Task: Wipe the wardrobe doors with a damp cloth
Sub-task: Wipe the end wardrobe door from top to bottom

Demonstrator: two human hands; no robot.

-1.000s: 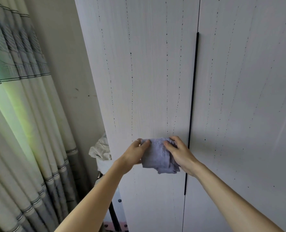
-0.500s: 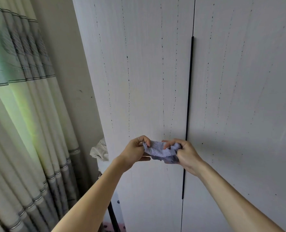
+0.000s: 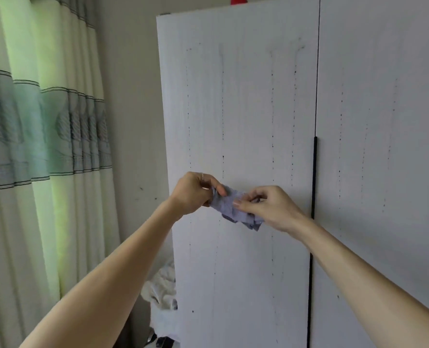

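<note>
Left hand (image 3: 194,193), right hand (image 3: 271,208) fingers pinch bunched cloth (image 3: 229,205) between them

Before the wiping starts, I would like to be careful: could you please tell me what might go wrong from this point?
The cloth is bunched small and only pinched between the left hand and the right hand, so it might slip or cover just a narrow strip. The dotted drip trails climb well above hand height on the left door, so upper marks could be missed.
</note>
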